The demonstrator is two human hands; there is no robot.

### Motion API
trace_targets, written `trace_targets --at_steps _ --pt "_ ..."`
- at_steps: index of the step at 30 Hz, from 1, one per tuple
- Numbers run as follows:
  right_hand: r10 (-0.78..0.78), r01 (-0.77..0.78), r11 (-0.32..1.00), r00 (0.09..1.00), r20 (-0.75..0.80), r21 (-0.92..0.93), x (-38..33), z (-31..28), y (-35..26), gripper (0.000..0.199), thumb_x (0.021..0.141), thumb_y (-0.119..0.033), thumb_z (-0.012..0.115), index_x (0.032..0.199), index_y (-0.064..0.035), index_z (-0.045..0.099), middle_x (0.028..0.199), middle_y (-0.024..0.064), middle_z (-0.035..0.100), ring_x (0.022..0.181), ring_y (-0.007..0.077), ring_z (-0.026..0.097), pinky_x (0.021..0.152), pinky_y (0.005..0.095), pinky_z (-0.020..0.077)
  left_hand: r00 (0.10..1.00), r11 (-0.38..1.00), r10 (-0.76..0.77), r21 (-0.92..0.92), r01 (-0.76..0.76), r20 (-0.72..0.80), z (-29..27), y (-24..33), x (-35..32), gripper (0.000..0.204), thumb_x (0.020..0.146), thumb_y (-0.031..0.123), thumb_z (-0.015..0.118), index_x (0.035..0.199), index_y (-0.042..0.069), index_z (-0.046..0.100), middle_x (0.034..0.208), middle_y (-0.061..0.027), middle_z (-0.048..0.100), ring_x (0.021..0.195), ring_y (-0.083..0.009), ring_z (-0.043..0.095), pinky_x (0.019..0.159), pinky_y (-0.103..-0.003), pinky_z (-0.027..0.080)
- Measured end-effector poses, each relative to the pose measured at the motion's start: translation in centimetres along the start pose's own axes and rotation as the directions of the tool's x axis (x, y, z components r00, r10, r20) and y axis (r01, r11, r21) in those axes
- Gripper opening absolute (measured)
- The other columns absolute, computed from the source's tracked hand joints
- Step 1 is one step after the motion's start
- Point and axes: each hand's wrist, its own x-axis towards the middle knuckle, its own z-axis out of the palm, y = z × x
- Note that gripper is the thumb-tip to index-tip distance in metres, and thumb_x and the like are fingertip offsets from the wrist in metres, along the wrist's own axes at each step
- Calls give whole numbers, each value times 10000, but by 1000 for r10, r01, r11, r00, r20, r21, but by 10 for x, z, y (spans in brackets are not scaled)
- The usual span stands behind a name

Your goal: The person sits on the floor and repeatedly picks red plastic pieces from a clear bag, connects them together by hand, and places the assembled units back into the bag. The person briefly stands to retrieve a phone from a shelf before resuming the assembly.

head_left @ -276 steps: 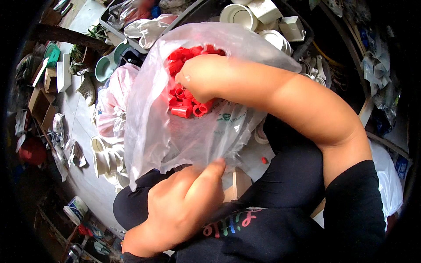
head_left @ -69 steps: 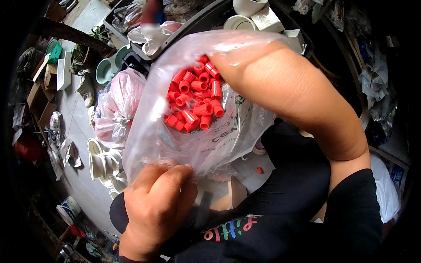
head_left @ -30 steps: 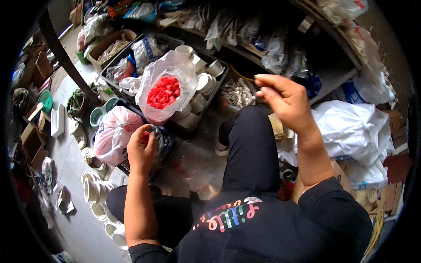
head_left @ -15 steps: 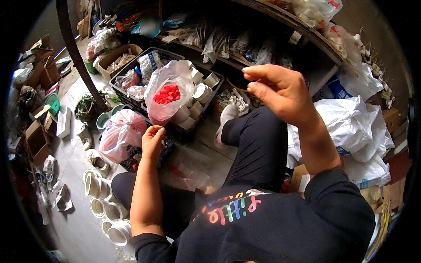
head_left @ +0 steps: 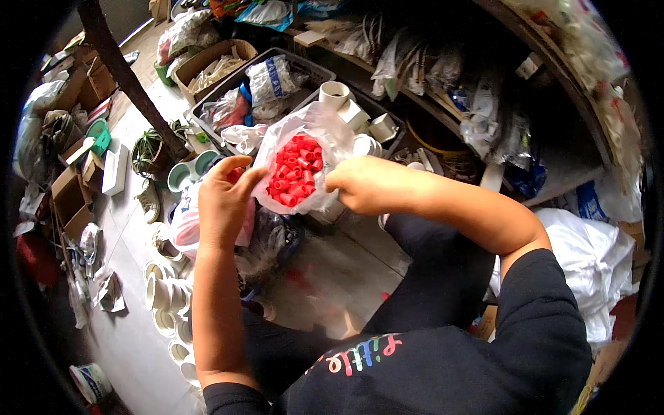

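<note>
A translucent plastic bag [head_left: 335, 131] stands open in front of me, filled with short red plastic tube pieces [head_left: 299, 169]. Its right rim is pinched in my right hand [head_left: 370, 184], fingers closed. On the other side, my left hand [head_left: 225, 197] is curled, its thumb tip at the bag's left edge. A bit of red shows under its forefinger, apparently a red tube piece; how many it holds is hidden. Beneath my left wrist lies a pinkish-white tied bag [head_left: 185, 228], partly covered by the hand.
Behind the bag is a black crate [head_left: 315, 68] with white pipe fittings [head_left: 334, 94] and packets. White pipe fittings [head_left: 166, 294] line the floor at left. A dark slanting post [head_left: 128, 79] rises at far left. Shelving with bagged goods and white sacks [head_left: 581, 252] flank the right.
My right hand has come down and left onto the bag's rim. My left hand has risen to the bag's left edge. The view has shifted, and the bag sits nearer the middle between my hands.
</note>
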Motion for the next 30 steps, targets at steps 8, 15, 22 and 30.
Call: trace_targets --at_steps 8,15,22,30 --pt "-115 127 992 948 297 -22 102 71 37 134 639 -87 558 720 -16 638 725 164 613 694 310 609 614 383 493 998 807 61 588 -55 11 19 -2 36 183 668 169 678 772 35 609 716 -95 555 651 -255 553 593 -347 432" --pt "134 -50 981 873 470 -188 153 90 51 169 682 -121 561 784 -22 653 803 107 632 772 258 605 652 354 487 978 978 -207 -27 208 41 19 -32 46 123 768 78 629 747 -19 556 658 21 473 559 -34 406 491 -184 322" --pt "8 287 349 951 309 -892 169 98 90 297 740 -96 544 989 61 582 1173 280 451 1133 355 440 833 385 434 947 913 -319 -259 315 25 20 -31 59 100 787 91 624 784 7 572 649 55 501 567 -4 411 515 -138 300" --pt "92 -3 904 978 188 -427 179 91 116 282 746 -84 539 987 55 581 1141 262 477 1102 347 462 833 370 432 947 922 -319 -222 318 33 18 -29 59 115 777 94 635 794 0 571 681 48 509 599 -5 418 548 -140 316"
